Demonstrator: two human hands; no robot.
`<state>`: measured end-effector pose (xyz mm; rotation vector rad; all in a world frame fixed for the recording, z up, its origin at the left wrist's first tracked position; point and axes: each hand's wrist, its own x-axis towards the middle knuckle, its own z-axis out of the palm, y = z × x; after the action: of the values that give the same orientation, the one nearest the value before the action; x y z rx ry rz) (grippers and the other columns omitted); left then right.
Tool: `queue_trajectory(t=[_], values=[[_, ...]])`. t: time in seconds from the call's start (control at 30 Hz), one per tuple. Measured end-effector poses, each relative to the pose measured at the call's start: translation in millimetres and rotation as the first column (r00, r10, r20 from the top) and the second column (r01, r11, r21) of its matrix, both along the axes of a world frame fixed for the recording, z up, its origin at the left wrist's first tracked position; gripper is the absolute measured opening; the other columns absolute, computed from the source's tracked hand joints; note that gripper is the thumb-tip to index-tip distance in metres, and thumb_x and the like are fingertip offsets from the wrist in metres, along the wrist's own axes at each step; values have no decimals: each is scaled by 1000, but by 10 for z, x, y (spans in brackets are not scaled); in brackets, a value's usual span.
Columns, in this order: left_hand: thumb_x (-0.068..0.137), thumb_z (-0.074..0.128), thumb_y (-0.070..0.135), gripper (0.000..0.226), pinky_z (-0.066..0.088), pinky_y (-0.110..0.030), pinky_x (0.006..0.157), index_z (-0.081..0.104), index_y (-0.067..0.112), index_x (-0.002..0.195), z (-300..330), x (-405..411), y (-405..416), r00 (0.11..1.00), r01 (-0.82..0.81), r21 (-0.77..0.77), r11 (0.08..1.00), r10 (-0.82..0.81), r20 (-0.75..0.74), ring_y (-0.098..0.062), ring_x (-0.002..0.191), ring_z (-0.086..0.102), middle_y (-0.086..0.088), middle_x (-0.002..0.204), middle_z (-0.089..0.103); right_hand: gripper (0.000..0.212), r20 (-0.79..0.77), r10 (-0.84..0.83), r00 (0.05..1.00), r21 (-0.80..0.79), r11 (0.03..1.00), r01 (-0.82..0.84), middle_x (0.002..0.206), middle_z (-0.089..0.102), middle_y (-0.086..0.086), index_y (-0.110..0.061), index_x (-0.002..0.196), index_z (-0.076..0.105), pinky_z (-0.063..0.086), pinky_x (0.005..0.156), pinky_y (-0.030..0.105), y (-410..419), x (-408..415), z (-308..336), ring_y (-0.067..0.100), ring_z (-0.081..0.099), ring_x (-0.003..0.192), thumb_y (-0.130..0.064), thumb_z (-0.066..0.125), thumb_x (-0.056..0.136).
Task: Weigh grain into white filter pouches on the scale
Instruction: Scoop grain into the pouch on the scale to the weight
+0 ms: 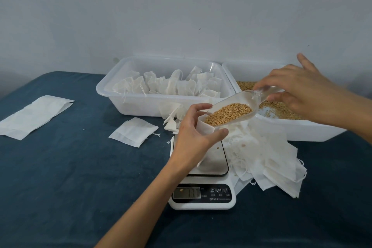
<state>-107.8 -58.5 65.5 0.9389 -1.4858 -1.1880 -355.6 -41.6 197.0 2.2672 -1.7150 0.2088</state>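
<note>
Grain (229,113) heaped in clear scoop (237,109) pinched by right hand (300,90), above scale (202,187); left hand (195,135) gripping pouch (205,128) there. Display digits blurred; buttons "M", "T".

Plain pale grey-white wall (181,6) behind, softly and evenly lit, faintly scuffed; below it a counter (60,167) covered in dark blue cloth.

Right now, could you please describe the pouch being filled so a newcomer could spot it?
Find the scale at the table's front. Above its platform, the left hand holds a pouch upright. It alone is open, with the scoop of grain at its mouth.
</note>
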Motion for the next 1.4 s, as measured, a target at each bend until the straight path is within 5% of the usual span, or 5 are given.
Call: queue_trajectory(t=[0.13, 0.3, 0.87, 1.4], values=[[75, 89, 24, 62, 50, -28, 102, 59, 39, 126, 7, 8, 2, 1000, 6, -2, 1000, -6, 7, 9, 120, 57, 18, 123, 67, 30, 2, -4, 1000, -2, 1000, 4, 107, 64, -10, -32, 124, 65, -7, 122, 48, 0, 10, 2, 21, 52, 122, -21, 63, 96], [71, 86, 32, 63, 53, -42, 107, 58, 41, 126, 16, -3, 7, 1000, 0, 1, 1000, 0, 12, -7, 123, 63, 13, 123, 68, 30, -3, -9, 1000, -3, 1000, 9, 108, 64, -10, -31, 124, 65, -8, 123, 48, 1, 13, 8, 21, 51, 123, -22, 62, 96], [69, 85, 35, 63, 51, -34, 106, 59, 43, 125, 43, 3, 30, 1000, -11, 1, 1000, 10, 19, 5, 122, 57, 20, 122, 66, 29, 7, 3, 1000, -5, 1000, -3, 107, 64, -10, -31, 122, 65, -6, 122, 49, 0, 4, -17, 21, 53, 121, -20, 64, 96], [71, 87, 29, 63, 51, -47, 108, 60, 40, 126, 43, 0, 28, 1000, -19, 8, 1000, 19, 5, -14, 124, 62, 11, 124, 67, 30, -2, 2, 1000, -21, 1000, -2, 108, 65, -8, -31, 123, 66, -6, 122, 51, 7, 12, -3, 24, 53, 121, -19, 65, 95]])
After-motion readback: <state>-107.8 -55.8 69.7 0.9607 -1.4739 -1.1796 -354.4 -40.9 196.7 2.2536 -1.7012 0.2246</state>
